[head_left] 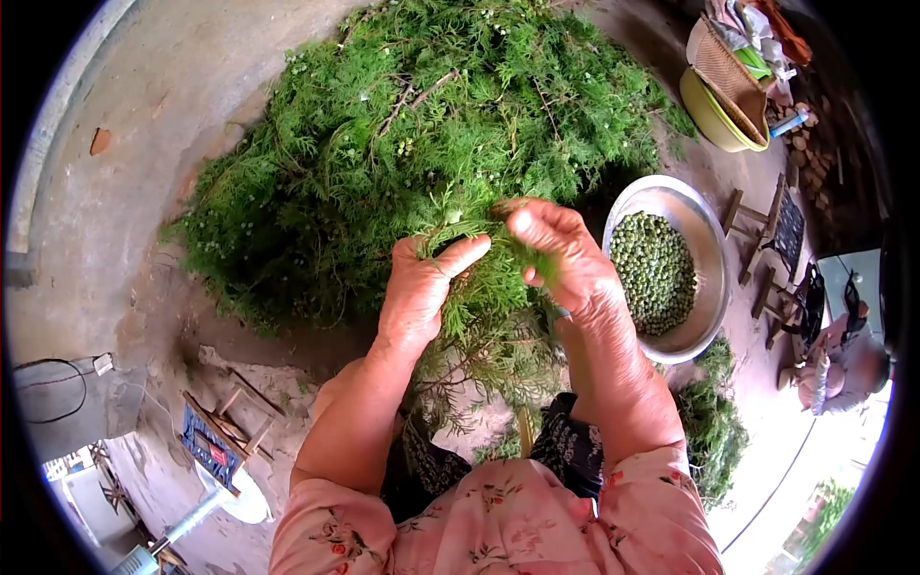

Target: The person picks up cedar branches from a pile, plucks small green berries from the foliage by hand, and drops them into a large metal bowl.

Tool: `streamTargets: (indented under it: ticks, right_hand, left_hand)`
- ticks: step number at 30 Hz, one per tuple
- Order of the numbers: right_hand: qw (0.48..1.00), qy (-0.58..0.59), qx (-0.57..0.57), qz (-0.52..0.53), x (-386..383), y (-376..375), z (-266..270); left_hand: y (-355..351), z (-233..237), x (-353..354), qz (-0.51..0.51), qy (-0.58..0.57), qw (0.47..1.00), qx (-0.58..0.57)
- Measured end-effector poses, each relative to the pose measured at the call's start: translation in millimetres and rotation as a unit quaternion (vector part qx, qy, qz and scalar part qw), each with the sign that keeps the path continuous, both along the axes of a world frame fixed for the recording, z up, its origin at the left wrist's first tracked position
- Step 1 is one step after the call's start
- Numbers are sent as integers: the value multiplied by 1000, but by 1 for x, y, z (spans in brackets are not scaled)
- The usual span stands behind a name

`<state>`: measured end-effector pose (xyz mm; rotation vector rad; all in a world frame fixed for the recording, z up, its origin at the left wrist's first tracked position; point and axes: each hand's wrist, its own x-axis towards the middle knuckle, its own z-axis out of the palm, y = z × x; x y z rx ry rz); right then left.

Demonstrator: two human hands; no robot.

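Observation:
My left hand is closed on a leafy arborvitae branch, with the thumb pressed over the stems. The branch's feathery sprays hang down between my forearms. My right hand is just beside it, fingers curled and drawn together, slightly blurred. A bit of green shows at its palm side, but what the fingertips pinch is hidden. Beyond both hands rises a large heap of cut arborvitae branches, with some small pale green cones among the foliage. To the right of my right hand, a metal basin holds many round green cones.
More cut greenery lies on the floor below the basin. At upper right stands a yellow tub with a basket in it. Small stools are on the right, another stool at lower left. Another person is at far right.

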<state>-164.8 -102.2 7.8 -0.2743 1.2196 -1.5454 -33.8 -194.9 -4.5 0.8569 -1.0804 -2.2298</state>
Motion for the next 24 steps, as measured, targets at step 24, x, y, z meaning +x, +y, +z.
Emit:
streamTargets:
  ticks: [24]
  right_hand:
    - [892, 434, -114, -57, 24, -11, -11]
  left_hand:
    - [-2, -13, 3, -101, -76, 920, -371]
